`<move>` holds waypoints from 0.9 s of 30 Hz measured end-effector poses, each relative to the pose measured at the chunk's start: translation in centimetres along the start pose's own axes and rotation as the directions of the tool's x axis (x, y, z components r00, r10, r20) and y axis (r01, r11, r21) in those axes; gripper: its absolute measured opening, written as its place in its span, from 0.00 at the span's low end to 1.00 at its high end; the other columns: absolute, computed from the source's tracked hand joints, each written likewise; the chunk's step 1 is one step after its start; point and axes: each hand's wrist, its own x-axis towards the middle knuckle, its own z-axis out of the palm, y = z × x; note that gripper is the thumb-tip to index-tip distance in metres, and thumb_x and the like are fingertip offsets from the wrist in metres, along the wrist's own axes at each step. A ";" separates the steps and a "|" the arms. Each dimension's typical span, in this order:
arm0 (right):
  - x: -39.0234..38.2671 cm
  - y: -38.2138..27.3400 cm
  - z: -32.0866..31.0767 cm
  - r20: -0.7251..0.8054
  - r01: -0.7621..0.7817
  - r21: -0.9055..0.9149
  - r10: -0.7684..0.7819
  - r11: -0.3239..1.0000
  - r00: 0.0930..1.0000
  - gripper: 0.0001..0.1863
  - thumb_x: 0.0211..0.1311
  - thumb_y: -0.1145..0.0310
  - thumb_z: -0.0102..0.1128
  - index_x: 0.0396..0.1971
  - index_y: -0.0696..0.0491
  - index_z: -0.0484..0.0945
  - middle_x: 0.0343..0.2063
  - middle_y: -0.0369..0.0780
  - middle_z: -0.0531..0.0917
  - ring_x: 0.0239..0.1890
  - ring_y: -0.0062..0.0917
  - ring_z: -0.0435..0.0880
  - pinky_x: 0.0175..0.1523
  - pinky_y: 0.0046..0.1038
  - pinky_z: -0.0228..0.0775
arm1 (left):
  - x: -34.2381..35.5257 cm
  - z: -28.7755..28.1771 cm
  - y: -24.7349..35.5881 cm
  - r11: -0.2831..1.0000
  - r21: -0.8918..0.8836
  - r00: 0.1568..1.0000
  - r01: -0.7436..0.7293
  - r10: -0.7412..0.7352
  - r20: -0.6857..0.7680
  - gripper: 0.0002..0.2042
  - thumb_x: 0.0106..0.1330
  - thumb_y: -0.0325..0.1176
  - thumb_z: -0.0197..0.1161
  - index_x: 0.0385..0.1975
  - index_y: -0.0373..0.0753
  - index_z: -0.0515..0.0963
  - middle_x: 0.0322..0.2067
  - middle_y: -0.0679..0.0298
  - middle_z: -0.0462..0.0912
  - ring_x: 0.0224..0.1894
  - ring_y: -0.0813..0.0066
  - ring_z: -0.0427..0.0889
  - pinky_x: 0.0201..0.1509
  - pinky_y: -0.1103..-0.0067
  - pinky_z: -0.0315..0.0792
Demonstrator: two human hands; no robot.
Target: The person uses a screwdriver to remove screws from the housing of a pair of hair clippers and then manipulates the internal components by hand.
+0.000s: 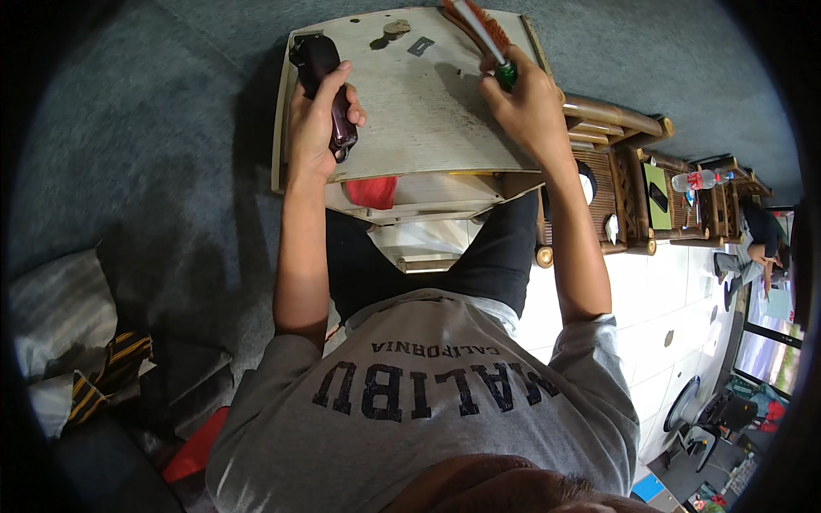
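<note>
My left hand (321,120) grips an elongated dark object (318,53), black on top and glossy purplish lower down, over the left side of a worn pale wooden tabletop (402,120). My right hand (526,107) is closed on a green handle (505,75) with a silver shaft, at the table's far right; orange bristles of a brush (496,30) show alongside the shaft. A small grey metal plate (420,46) and dark stains lie on the tabletop between my hands. A red cloth (369,191) is in the shelf under the top.
Bamboo furniture (611,124) stands at the right with a phone (657,197) and plastic bottle (693,181). A person (757,239) is at far right, beyond white floor tiles (650,299). Cushions and fabric (77,325) lie at left. Electronic equipment (727,415) is at lower right.
</note>
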 end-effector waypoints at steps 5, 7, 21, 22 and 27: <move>1.1 1.2 2.1 0.022 0.100 -0.384 -0.099 0.918 0.995 0.12 0.62 0.59 0.71 0.44 0.45 0.89 0.29 0.46 0.90 0.36 0.46 0.90 0.41 0.45 0.81 | 0.0 0.0 0.2 1.000 -0.005 1.000 0.002 -0.002 0.006 0.12 0.72 0.39 0.70 0.45 0.42 0.75 0.23 0.67 0.76 0.20 0.79 0.73 0.27 0.76 0.71; 1.4 0.9 2.3 0.057 0.086 -0.415 -0.069 0.906 0.996 0.15 0.65 0.54 0.71 0.46 0.45 0.90 0.30 0.46 0.90 0.36 0.45 0.91 0.43 0.44 0.82 | 0.1 -0.1 0.2 1.000 -0.028 1.000 -0.004 0.004 0.006 0.12 0.70 0.38 0.72 0.39 0.41 0.75 0.22 0.65 0.77 0.18 0.77 0.75 0.25 0.75 0.73; 1.6 0.3 3.8 -0.013 0.054 -0.355 -0.063 0.933 0.998 0.15 0.65 0.54 0.71 0.44 0.48 0.91 0.26 0.49 0.88 0.31 0.46 0.89 0.40 0.43 0.80 | 0.2 -0.5 -0.4 0.998 -0.051 0.999 0.036 -0.036 0.004 0.14 0.75 0.45 0.69 0.51 0.45 0.77 0.23 0.67 0.76 0.20 0.80 0.72 0.28 0.77 0.69; 1.3 -0.6 3.7 -0.018 0.056 -0.234 -0.063 0.971 0.998 0.12 0.65 0.57 0.70 0.42 0.48 0.91 0.24 0.48 0.88 0.30 0.46 0.89 0.38 0.43 0.80 | 0.1 -0.4 -0.2 0.999 -0.042 1.000 0.023 -0.023 0.007 0.15 0.75 0.46 0.69 0.51 0.45 0.77 0.24 0.67 0.77 0.20 0.79 0.72 0.28 0.77 0.70; -1.5 -5.9 4.0 0.242 -0.148 0.379 0.057 0.913 0.969 0.10 0.66 0.65 0.73 0.43 0.54 0.91 0.20 0.40 0.87 0.24 0.19 0.82 0.36 0.28 0.77 | 0.5 -0.7 -0.3 0.994 -0.109 1.000 0.025 -0.025 -0.002 0.22 0.74 0.57 0.66 0.41 0.43 0.72 0.25 0.63 0.78 0.21 0.76 0.77 0.25 0.76 0.75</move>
